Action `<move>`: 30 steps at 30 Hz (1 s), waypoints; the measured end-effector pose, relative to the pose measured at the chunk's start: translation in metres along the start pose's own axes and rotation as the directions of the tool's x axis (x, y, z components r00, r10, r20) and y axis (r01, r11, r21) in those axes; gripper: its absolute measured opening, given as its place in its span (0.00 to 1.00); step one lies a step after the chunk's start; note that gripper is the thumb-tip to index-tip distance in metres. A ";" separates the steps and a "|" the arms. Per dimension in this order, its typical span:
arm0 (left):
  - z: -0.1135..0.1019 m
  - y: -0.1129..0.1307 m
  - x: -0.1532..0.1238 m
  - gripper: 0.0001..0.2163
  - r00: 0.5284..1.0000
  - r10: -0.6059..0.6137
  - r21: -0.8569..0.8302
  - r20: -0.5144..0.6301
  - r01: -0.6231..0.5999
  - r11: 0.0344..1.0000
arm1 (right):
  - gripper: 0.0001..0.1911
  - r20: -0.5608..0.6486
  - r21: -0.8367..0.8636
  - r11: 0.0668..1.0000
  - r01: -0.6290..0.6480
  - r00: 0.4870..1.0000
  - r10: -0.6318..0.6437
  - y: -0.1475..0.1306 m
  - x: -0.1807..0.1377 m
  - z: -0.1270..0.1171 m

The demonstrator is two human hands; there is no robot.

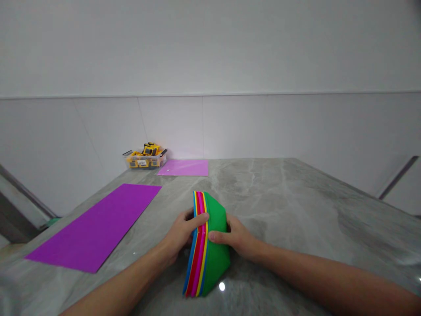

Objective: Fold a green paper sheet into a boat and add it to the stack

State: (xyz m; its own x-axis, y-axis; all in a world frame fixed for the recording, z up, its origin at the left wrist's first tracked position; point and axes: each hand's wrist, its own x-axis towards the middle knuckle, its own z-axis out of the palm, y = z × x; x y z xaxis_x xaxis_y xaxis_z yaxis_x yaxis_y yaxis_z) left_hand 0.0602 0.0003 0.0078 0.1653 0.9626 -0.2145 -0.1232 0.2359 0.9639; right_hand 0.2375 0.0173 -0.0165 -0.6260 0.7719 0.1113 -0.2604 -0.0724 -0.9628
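Two hands close on a stack of coloured sheets (210,250) that stands on edge on the grey marbled table (296,206), right in front of the person and between the two forearms. The stack shows thin blue, red, pink and yellow edges on its left side and a broad green face on its right, and it bows slightly along its length. Its near end touches the table close to the person, while the far end rises a little above the hands. The left hand (180,235) clasps the stack from the left, its thumb lying across the coloured edges and its fingers curled round the blue side, mostly hidden. The right hand (238,239) clasps it from the right, thumb pressed on the green face near the edges, the fingers tucked behind the green sheet out of view. Both wrists are low, just above the table, and the forearms run in from the lower corners and converge on the stack. Well apart to the left, a purple sheet (95,226) lies flat on the table, and a paler purple sheet (183,167) lies flat near the far edge. Just beside that one, against the white wall (263,127), sits a clear plastic bin (144,163) holding yellow toy vehicles (150,150).
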 end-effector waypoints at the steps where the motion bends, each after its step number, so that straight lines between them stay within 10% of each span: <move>1: 0.001 0.001 -0.001 0.22 1.000 -0.017 -0.016 -0.007 0.017 1.000 | 0.31 -0.001 -0.005 1.000 0.006 1.000 -0.006 0.002 0.000 0.001; 18: 0.002 0.004 -0.006 0.24 0.992 0.060 -0.056 0.112 -0.054 0.997 | 0.33 -0.122 0.042 0.999 0.016 0.992 -0.011 0.004 -0.003 0.006; 25: -0.028 0.025 0.004 0.31 0.917 0.173 -0.323 0.360 -0.051 0.945 | 0.35 -0.360 0.197 0.967 0.162 0.929 -0.083 0.001 0.005 0.001; 30: -0.043 0.019 0.025 0.27 0.963 0.246 -0.180 0.106 -0.225 0.958 | 0.36 -0.404 0.174 0.946 0.273 0.896 -0.184 0.006 0.016 -0.017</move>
State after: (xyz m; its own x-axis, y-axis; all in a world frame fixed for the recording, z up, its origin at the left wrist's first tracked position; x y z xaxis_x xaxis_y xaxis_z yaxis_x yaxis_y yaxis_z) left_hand 0.0195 0.0350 0.0140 0.2326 0.9714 0.0475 -0.3309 0.0331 0.9431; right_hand 0.2384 0.0398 -0.0244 -0.2158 0.9601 0.1777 -0.5454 0.0324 -0.8375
